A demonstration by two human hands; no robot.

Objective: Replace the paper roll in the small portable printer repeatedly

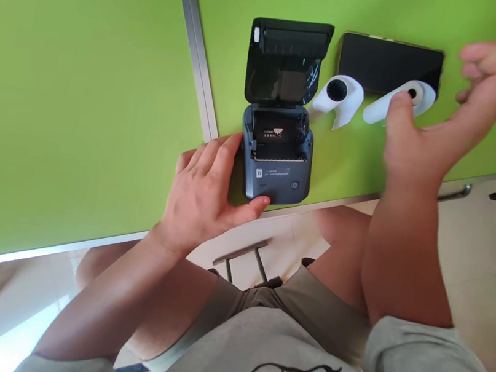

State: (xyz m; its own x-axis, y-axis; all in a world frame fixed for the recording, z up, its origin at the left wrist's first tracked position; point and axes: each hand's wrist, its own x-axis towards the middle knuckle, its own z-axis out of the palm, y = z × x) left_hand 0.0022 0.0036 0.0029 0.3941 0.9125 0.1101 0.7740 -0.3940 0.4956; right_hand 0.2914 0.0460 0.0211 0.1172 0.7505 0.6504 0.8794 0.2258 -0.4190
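A dark blue-grey label printer [273, 174] lies at the table's near edge, its black lid [279, 85] raised and its paper bay exposed. My left hand [204, 185] grips the printer's near left corner, with fingers along the side and thumb at the front. Just right of the printer is a white label roll [351, 99] with a black core and a loose end hanging out. A second white roll [378, 109] lies farther right. Over that roll is my right hand [443, 125], slightly blurred, thumb spread from half-curled fingers and nothing seen in it; whether the thumb touches the roll I cannot tell.
Behind the rolls lies a black smartphone [383, 60]. A metal strip [198, 48] divides the green tabletop [80, 92] to the left of the printer. My legs are under the near edge, where a metal handle [456, 192] sticks out at the right.
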